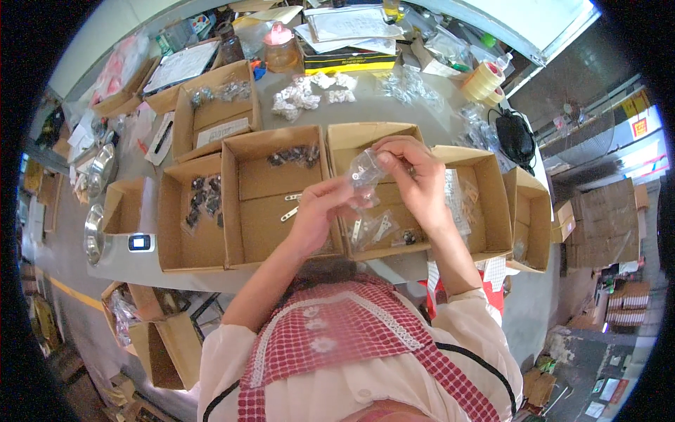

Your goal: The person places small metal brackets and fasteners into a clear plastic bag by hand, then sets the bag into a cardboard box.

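Observation:
Both hands are raised over the open cardboard boxes, holding one small clear plastic bag (365, 169) between them. Small whitish parts show inside the bag. My right hand (413, 172) pinches the bag's upper edge. Lower down, my left hand (325, 204) has its fingers closed on the bag's side. Beneath them, a cardboard box (394, 250) holds bagged white strips (370, 228) and a small bag with dark parts (409, 237). To its left, another box (256, 250) contains white perforated strips (290, 207) and bagged black parts (294, 156).
A box of bagged black parts (205, 200) stands at the left. White parts (304, 95) lie in a pile farther back, near a jar with a pink lid (280, 46). Tape rolls (484, 81) and a black pouch-like item (515, 137) sit at the right.

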A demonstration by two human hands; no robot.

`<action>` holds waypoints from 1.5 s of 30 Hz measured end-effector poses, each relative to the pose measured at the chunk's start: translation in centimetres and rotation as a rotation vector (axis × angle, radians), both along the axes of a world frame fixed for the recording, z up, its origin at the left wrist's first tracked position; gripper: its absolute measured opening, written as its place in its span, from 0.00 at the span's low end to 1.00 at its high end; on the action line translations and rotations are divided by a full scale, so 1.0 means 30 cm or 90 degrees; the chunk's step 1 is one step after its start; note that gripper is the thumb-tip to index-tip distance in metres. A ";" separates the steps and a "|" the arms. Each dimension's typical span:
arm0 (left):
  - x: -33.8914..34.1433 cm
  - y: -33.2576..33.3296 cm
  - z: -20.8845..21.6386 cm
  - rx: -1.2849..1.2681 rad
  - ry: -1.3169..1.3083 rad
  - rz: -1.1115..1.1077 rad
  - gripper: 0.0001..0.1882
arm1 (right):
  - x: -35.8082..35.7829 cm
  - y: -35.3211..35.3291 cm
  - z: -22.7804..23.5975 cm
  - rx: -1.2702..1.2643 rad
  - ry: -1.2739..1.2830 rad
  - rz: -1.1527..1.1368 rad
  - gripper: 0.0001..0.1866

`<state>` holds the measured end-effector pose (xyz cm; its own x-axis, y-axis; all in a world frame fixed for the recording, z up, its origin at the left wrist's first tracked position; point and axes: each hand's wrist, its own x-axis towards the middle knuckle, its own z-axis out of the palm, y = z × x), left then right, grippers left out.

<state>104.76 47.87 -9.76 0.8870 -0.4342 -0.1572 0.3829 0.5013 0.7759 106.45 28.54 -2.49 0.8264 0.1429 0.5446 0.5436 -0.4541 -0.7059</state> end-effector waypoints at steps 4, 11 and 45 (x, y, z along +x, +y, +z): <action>0.003 -0.005 0.021 -0.020 0.024 -0.004 0.18 | -0.009 0.012 0.016 0.095 0.187 -0.011 0.07; 0.028 -0.010 -0.063 -0.006 0.010 0.133 0.16 | 0.041 -0.047 -0.014 0.141 0.225 0.121 0.07; 0.234 0.293 -0.467 1.276 -0.706 -0.354 0.06 | 0.128 -0.004 -0.259 0.338 0.594 0.145 0.11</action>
